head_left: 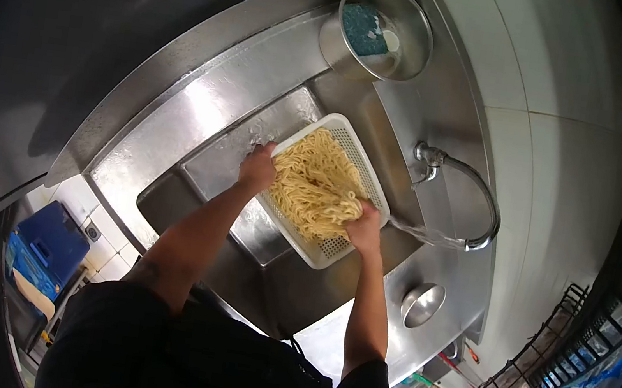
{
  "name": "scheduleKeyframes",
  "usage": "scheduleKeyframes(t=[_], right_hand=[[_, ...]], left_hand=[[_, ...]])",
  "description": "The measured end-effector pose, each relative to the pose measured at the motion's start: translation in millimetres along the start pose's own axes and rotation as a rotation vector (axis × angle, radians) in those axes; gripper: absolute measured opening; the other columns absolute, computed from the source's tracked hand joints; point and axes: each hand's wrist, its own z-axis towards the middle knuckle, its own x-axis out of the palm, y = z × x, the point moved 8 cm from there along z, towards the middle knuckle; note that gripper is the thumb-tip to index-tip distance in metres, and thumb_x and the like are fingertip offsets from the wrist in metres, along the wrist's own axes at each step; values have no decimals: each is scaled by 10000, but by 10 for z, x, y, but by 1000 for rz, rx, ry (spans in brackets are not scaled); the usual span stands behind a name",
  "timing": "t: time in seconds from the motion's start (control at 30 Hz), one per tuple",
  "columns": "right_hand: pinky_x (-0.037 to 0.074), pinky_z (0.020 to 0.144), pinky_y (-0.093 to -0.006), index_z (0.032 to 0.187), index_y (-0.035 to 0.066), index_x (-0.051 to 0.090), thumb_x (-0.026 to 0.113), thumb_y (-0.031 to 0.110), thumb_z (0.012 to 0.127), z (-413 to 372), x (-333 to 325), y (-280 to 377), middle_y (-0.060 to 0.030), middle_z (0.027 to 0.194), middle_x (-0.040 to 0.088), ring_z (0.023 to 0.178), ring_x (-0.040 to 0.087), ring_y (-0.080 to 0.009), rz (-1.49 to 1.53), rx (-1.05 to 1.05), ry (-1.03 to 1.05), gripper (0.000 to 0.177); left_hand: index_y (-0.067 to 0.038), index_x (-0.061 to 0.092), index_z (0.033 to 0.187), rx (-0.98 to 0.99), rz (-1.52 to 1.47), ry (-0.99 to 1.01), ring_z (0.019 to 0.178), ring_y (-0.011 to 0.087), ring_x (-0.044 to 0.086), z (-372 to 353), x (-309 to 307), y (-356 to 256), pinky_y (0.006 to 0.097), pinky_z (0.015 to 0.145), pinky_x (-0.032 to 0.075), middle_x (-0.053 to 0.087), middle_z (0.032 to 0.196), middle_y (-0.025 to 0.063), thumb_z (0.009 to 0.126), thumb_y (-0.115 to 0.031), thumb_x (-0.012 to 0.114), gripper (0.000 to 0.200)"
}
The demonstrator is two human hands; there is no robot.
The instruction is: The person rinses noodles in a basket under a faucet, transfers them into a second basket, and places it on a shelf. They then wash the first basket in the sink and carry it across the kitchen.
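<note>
Yellow noodles (312, 186) fill a white perforated basket (347, 132) held over the steel sink (212, 165). My left hand (258, 169) grips the basket's left rim, fingers wrapped over the edge. At the basket's right side my right hand (365, 227) is closed around a clump of noodles, lifting some strands above the rest. Water (427, 233) runs from the curved faucet (483, 232) towards my right hand and the basket.
A steel pot (331, 43) with a green scouring pad (364, 30) inside stands at the back of the counter. On the right ledge lies a small steel bowl (422, 304). A black wire rack (541, 358) hangs at far right, and a blue case (53, 241) is at lower left.
</note>
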Motion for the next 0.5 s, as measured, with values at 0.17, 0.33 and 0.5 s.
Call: scheduleKeyframes(t=[0.17, 0.33, 0.5], right_hand=[[518, 816, -410, 983, 71, 714, 719, 14, 711, -329, -257, 564, -157, 985, 642, 942, 636, -361, -304, -71, -230, 278], [532, 826, -379, 1062, 22, 676, 722, 18, 755, -131, 318, -93, -152, 1084, 665, 989, 659, -311, -255, -194, -139, 310], [521, 859, -353, 1251, -29, 566, 717, 83, 856, 223, 106, -1683, -149, 1243, 599, 1077, 614, -265, 347, 227, -251, 437]], left_hand=[[-128, 524, 1317, 138, 140, -412, 1241, 387, 474, -383, -443, -489, 535, 1011, 395, 499, 1333, 184, 900, -189, 585, 425], [-112, 502, 1376, 428, 61, 67, 1372, 395, 349, -444, 271, -934, 562, 1082, 331, 414, 1459, 191, 893, -271, 626, 524], [-159, 167, 1569, 103, 248, 160, 1463, 467, 142, -207, 624, -642, 664, 1100, 252, 86, 1628, 181, 847, -404, 676, 917]])
